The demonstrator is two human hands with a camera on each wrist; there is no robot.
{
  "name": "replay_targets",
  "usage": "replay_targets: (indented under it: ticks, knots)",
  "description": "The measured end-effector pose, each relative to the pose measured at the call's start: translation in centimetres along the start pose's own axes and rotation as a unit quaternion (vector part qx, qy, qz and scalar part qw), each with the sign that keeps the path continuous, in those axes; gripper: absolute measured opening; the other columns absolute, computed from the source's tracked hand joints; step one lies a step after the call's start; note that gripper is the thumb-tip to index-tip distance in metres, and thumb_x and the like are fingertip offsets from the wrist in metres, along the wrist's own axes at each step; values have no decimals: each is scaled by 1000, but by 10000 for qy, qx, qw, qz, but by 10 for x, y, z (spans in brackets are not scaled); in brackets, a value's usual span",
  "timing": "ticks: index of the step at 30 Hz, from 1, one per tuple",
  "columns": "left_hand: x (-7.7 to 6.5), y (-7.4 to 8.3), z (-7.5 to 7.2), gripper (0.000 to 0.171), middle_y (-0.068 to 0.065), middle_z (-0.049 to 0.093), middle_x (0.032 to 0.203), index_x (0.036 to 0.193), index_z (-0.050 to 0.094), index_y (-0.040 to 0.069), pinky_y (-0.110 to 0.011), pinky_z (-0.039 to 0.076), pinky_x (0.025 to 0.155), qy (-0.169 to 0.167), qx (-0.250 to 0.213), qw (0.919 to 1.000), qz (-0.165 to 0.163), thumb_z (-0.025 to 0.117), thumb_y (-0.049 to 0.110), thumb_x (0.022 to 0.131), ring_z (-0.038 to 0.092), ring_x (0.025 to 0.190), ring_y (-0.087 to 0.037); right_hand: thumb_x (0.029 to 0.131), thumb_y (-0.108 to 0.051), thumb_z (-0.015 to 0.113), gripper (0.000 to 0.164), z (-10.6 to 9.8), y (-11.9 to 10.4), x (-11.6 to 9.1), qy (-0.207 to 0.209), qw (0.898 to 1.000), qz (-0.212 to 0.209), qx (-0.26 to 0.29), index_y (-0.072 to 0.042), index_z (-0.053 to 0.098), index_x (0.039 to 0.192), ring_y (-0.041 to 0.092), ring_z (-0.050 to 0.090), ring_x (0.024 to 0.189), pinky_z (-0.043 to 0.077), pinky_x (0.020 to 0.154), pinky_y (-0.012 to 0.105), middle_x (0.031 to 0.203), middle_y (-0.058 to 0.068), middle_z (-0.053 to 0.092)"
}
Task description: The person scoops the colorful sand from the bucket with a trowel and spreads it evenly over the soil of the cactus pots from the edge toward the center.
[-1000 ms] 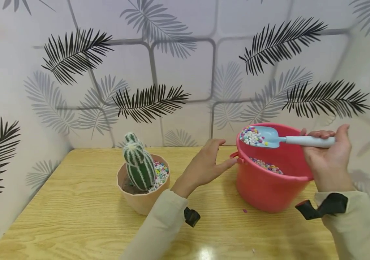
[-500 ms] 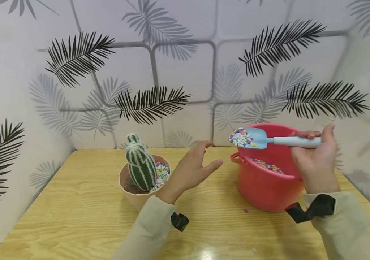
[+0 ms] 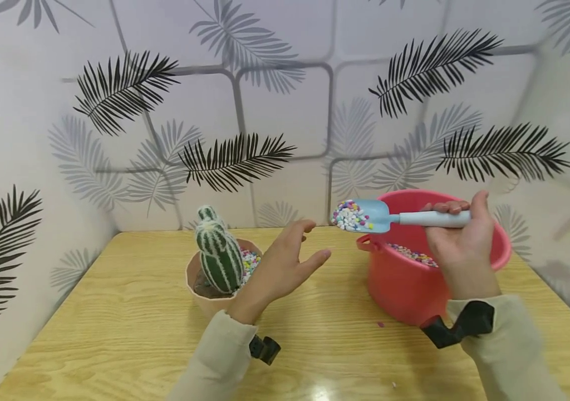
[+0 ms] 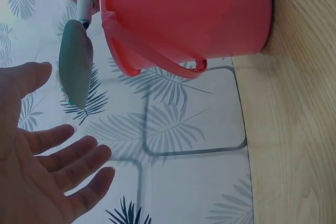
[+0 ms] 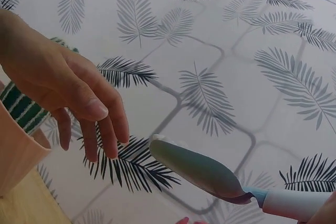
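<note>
My right hand (image 3: pixel 462 245) grips the white handle of a light blue trowel (image 3: pixel 376 214), its blade heaped with small colourful pebbles (image 3: pixel 350 216). The blade reaches past the left rim of a red bucket (image 3: pixel 405 289), which has more pebbles inside. My left hand (image 3: pixel 277 267) is held with relaxed, spread fingers between the trowel and a peach flowerpot (image 3: pixel 210 305), holding nothing. In the pot a striped cactus (image 3: pixel 220 262) stands in brown soil, with colourful pebbles on its right side partly hidden by my left forearm. In the left wrist view the trowel's underside (image 4: pixel 76 66) shows.
Everything stands on a light wooden table (image 3: pixel 114 334) against a wall (image 3: pixel 285 111) with a leaf pattern. A loose purple pebble (image 3: pixel 381 324) lies on the table by the bucket. The bucket's handle (image 4: pixel 157 59) hangs on its near side in the left wrist view.
My right hand has carried the loaded trowel left, from over the bucket to beyond its rim. My left hand has drawn back left from beside the bucket toward the flowerpot.
</note>
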State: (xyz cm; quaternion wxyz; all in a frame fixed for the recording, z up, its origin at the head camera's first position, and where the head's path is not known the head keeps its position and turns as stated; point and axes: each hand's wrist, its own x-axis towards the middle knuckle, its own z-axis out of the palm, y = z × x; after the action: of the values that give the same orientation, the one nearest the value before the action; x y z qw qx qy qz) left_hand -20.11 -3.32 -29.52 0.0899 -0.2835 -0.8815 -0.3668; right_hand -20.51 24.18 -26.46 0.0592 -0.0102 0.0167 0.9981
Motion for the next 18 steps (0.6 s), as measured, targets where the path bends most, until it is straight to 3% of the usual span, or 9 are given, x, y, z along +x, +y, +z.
replay_targets:
  ticks: [6, 13, 18]
  knots:
    - [-7, -3, -6, 57, -15, 49, 134, 140, 40, 5, -45, 45, 98, -14, -132, 9998, -164, 60, 33, 94, 49, 124, -29, 93, -33, 58, 41, -1, 15, -1, 52, 9999, -5, -132, -3, 43, 70, 25, 45, 65, 32, 83, 33, 63, 13, 45]
    - [-19, -4, -14, 57, -10, 50, 133, 140, 41, 8, -42, 47, 94, -20, -108, 9996, -245, 60, 35, 93, 51, 120, -26, 95, -36, 55, 45, -2, 29, -2, 1, 9990, 443, 26, -3, 42, 67, 25, 43, 60, 32, 80, 33, 58, 13, 44]
    - [-29, -5, -22, 55, -9, 49, 134, 138, 42, 8, -41, 47, 95, -24, -148, 9995, -283, 61, 32, 93, 51, 119, -26, 95, -35, 54, 46, -2, 39, -2, 14, 9987, 505, -55, -2, 42, 66, 25, 43, 60, 31, 79, 33, 58, 12, 44]
